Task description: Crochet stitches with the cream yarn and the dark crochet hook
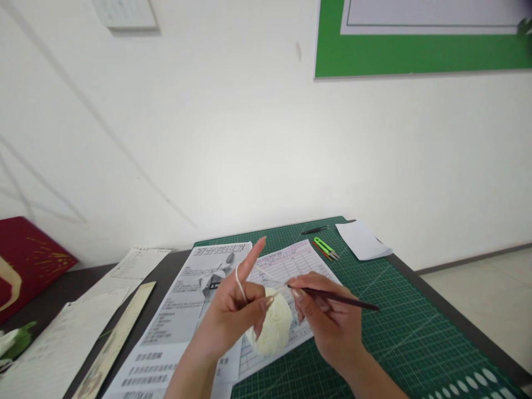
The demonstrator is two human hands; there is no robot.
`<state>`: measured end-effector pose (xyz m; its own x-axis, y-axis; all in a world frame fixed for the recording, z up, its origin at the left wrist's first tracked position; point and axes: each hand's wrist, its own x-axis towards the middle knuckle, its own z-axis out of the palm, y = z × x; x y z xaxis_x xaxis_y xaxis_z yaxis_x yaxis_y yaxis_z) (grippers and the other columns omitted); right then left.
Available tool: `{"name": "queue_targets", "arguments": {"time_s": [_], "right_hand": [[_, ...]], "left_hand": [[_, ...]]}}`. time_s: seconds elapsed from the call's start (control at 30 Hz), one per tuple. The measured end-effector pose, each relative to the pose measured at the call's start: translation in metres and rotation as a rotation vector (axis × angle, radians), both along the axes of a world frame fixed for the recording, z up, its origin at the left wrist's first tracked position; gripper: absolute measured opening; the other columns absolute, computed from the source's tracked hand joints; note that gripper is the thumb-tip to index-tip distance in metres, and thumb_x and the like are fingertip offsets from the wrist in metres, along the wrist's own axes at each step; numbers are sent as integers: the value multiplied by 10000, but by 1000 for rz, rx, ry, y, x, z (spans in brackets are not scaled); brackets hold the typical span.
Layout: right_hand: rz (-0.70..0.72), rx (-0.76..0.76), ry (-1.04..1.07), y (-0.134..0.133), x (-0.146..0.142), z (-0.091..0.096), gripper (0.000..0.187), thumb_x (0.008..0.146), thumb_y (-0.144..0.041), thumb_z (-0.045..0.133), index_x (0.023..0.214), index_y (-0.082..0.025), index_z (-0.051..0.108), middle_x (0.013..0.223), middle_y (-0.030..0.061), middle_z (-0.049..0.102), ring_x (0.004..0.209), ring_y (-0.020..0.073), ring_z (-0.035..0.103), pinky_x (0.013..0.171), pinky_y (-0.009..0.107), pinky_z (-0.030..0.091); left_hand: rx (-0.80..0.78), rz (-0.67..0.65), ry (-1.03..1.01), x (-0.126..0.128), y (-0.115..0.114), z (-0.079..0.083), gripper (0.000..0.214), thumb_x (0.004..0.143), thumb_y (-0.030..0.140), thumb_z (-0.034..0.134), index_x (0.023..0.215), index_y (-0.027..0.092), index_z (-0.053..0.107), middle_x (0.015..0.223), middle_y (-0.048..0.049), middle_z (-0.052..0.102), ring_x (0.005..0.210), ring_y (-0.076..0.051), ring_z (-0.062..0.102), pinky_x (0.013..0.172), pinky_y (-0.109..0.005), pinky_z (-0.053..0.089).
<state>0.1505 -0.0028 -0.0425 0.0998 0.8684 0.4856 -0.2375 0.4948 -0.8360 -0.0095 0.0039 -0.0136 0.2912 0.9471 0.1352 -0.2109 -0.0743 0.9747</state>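
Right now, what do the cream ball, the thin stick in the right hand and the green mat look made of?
Ball: cream yarn, soft matte fibre, wool or acrylic unclear; wound strands show, one strand loops the left hand forefinger. Stick in the right hand: dark, thin, smooth; lacquered wood or plastic, unclear. Mat: green, matte, printed grid; probably vinyl.

Green snips (pixel 325 246) lie near a white sheet (pixel 362 240) on the mat (pixel 399 332).

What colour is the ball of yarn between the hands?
Cream white; the head view shows the ball of yarn lying on printed sheets.
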Motion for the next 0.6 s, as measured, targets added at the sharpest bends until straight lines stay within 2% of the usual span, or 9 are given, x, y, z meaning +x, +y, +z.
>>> {"name": "queue_targets", "arguments": {"time_s": [0.07, 0.1, 0.17, 0.23, 0.33, 0.4, 0.47, 0.53, 0.6], "right_hand": [[4, -26, 16, 2, 2, 0, 121, 804, -172, 642, 874, -227, 723, 692, 20, 654, 494, 93, 518, 422, 205, 409], [29, -64, 56, 4, 3, 1, 99, 803, -188, 647, 860, -219, 722, 632, 4, 629, 459, 86, 500, 405, 201, 404], [105, -148, 161, 9, 6, 2, 63, 784, -227, 675, 820, -200, 719, 512, -32, 561, 388, 74, 460, 362, 189, 388], [193, -218, 278, 13, 8, 4, 77, 747, -258, 713, 778, -187, 717, 441, -55, 511, 341, 64, 421, 318, 173, 368], [314, -306, 390, 17, 10, 6, 111, 698, -263, 753, 747, -169, 721, 406, -65, 489, 322, 48, 381, 285, 149, 363], [385, -354, 403, 17, 10, 7, 119, 676, -248, 769, 735, -152, 727, 393, -64, 490, 316, 40, 371, 280, 138, 373], [429, -382, 404, 17, 10, 8, 132, 652, -243, 784, 718, -143, 729, 384, -62, 497, 308, 34, 362, 272, 131, 375], [440, -388, 417, 18, 10, 10, 147, 634, -255, 796, 701, -144, 728, 377, -63, 494, 302, 30, 354, 265, 126, 373], [448, -389, 420, 18, 12, 12, 151, 629, -261, 799, 696, -146, 728, 372, -66, 489, 295, 27, 349, 262, 123, 373]], "left_hand": [[-18, 81, -18, -4, 3, 2, 655, 757, 249, 672, 1368, 266, 437, 400, 77, 437, 361, -58, 266, 414, -221, 147], [-36, 129, -63, -8, 6, 3, 535, 729, 290, 693, 1249, 222, 585, 369, 80, 391, 369, -56, 227, 418, -228, 138], [-52, 169, -90, -18, 13, 5, 364, 739, 417, 647, 987, 165, 732, 301, 84, 301, 366, -66, 194, 422, -242, 170], [-90, 227, -80, -30, 22, 5, 277, 753, 400, 636, 682, 150, 731, 288, 83, 262, 350, -61, 179, 407, -240, 175], [-134, 363, -44, -44, 34, 5, 421, 741, 340, 666, 389, 154, 528, 306, 58, 312, 345, -56, 245, 379, -222, 206], [-140, 486, -23, -51, 39, 5, 310, 701, 274, 713, 457, 142, 574, 386, 39, 458, 383, -55, 355, 380, -187, 255], [-150, 562, -26, -57, 41, 7, 104, 639, 224, 748, 654, 159, 668, 611, 9, 638, 549, -92, 536, 470, -175, 390], [-174, 571, -41, -65, 41, 9, 210, 604, 235, 739, 801, 194, 681, 805, -9, 693, 740, -153, 619, 590, -232, 484], [-208, 553, -37, -74, 41, 10, 231, 592, 276, 706, 809, 204, 669, 803, -18, 691, 749, -186, 633, 572, -271, 497]]}}
